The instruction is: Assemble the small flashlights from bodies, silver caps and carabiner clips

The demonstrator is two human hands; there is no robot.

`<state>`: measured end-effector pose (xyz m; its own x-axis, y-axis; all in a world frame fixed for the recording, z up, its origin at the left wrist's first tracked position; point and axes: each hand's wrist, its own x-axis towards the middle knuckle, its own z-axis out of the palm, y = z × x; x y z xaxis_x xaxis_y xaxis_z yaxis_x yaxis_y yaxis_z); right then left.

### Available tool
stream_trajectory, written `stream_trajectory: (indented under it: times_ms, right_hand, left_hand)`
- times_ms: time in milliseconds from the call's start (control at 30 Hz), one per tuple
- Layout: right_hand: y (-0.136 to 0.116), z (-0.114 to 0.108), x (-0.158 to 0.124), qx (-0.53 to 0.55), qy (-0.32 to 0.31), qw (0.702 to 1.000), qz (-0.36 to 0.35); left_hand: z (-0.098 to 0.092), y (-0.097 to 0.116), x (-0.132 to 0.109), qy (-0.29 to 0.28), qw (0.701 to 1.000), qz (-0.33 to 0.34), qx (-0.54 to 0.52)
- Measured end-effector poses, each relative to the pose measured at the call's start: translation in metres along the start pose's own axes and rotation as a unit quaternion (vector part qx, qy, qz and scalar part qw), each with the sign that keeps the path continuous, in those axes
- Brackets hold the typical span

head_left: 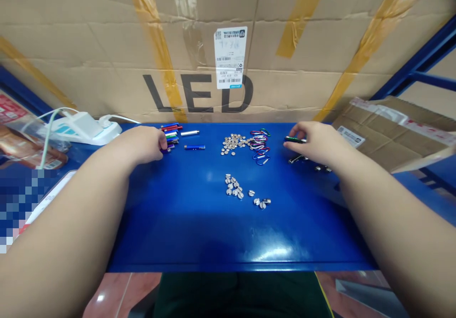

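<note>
Head view, entered near to far: we list first the blue metal bench (pixel 228 232), its front edge glossy. On it, nearest us, lies a loose cluster of slotted silver screws (pixel 233 186). Our left hand (pixel 142 144), half curled, has its fingertips against a row of coloured mini flashlights (pixel 170 137); whether it grips any, we cannot tell. Our right hand (pixel 317 142) is pinched nearly shut on a dark green mini flashlight (pixel 295 140). Between the hands: one blue flashlight (pixel 194 147), one silver flashlight (pixel 189 132), a heap of button cells (pixel 233 143), and tangled coloured carabiners (pixel 260 146). Farther off: a white power strip (pixel 85 128) at left and a taped cardboard carton (pixel 199 95) printed LED.
</note>
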<state>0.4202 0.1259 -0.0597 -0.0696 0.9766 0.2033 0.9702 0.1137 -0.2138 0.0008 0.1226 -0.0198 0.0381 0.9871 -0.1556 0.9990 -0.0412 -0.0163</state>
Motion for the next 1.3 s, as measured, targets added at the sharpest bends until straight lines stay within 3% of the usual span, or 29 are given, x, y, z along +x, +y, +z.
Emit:
stream_trajectory:
  times_ms: [200,467,633,733,867,1000,1133,1300]
  right_hand:
    - [-0.022,0.007,-0.008,0.021,0.002,0.993,-0.114]
    - [-0.026,0.002,-0.009,0.051,0.004,0.994,-0.093]
    - [-0.028,0.006,-0.009,0.042,0.032,0.993,-0.107]
    - [-0.036,0.016,-0.01,0.039,0.033,0.983,-0.179]
    - [-0.059,0.031,-0.013,0.021,-0.009,0.944,-0.328]
    - [-0.079,0.042,-0.016,-0.01,-0.032,0.928,-0.371]
    - [-0.083,0.042,-0.017,-0.005,-0.039,0.923,-0.382]
    - [-0.081,0.033,-0.017,0.037,-0.052,0.927,-0.369]
  left_hand:
    - [0.005,0.001,0.004,-0.001,1.0,0.011,-0.023]
    - [0.004,0.023,-0.01,-0.114,0.982,0.119,-0.095]
    - [0.005,0.043,-0.018,-0.049,0.981,0.114,-0.151]
    - [0.013,0.053,-0.017,-0.053,0.973,0.131,-0.184]
    - [0.023,0.066,-0.017,-0.048,0.965,0.144,-0.214]
    - [0.029,0.073,-0.016,-0.066,0.946,0.13,-0.29]
    - [0.035,0.074,-0.011,-0.087,0.898,0.11,-0.416]
    - [0.036,0.079,-0.01,-0.135,0.749,0.062,-0.646]
